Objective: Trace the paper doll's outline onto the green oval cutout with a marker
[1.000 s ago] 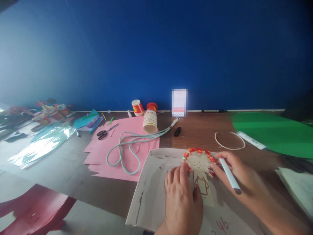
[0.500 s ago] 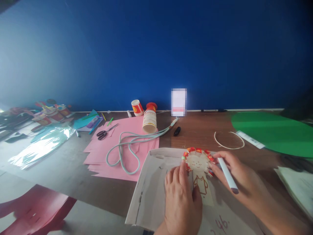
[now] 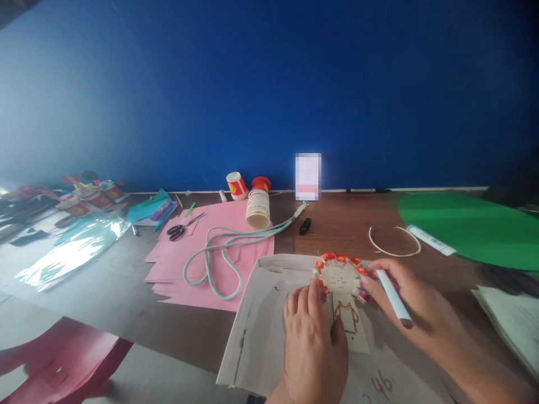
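Observation:
A paper figure [image 3: 342, 279] with a smiling face and a red-and-yellow curled fringe lies on the large white sheet [image 3: 261, 331]. Below the face, a cream paper strip [image 3: 362, 335] carries a brown line drawing. My left hand [image 3: 309, 322] rests on the sheet, fingers stretched out, its index fingertip against the fringe's left side and its thumb by the strip. In my right hand [image 3: 404, 292] is a white marker [image 3: 394, 298], slanted between thumb and fingers, while the fingertips touch the fringe's right side. The marker's tip is hidden.
Pink paper sheets [image 3: 168, 269] lie left, under black-handled scissors [image 3: 179, 231] and a pale cord [image 3: 208, 252]. Stacked paper cups [image 3: 257, 209] lie behind. A black marker cap [image 3: 305, 226], a cream ring [image 3: 393, 252], a white tube [image 3: 432, 240] and green sheet [image 3: 467, 230] are ahead and right.
The right hand and marker have shifted very slightly to the right. The left hand keeps its place, and the paper figure looks nearly unmoved.

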Tool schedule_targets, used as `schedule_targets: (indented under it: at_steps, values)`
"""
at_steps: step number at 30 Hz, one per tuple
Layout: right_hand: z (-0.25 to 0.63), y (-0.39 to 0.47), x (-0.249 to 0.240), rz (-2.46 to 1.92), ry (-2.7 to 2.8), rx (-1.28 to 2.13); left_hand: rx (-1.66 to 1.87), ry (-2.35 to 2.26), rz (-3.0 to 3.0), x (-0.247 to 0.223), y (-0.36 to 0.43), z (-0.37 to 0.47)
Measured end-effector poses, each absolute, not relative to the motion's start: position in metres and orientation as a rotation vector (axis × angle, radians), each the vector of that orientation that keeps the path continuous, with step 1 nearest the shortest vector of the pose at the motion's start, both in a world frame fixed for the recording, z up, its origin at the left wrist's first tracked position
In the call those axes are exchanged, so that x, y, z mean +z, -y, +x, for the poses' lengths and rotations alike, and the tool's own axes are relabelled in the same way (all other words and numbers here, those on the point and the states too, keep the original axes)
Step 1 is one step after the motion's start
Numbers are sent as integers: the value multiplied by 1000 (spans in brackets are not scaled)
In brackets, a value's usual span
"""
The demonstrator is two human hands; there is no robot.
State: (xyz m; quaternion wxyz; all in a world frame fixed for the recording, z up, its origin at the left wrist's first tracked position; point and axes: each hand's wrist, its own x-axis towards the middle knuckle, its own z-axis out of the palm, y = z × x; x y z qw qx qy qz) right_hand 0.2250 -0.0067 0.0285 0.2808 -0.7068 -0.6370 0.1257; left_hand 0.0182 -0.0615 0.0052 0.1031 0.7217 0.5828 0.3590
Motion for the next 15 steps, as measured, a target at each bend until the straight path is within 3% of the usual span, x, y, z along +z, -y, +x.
schedule_targets:
  at_steps: [15]
  values:
    - [223,4,52,-1795,1410,328,1265,-1709,2068,7,61,15]
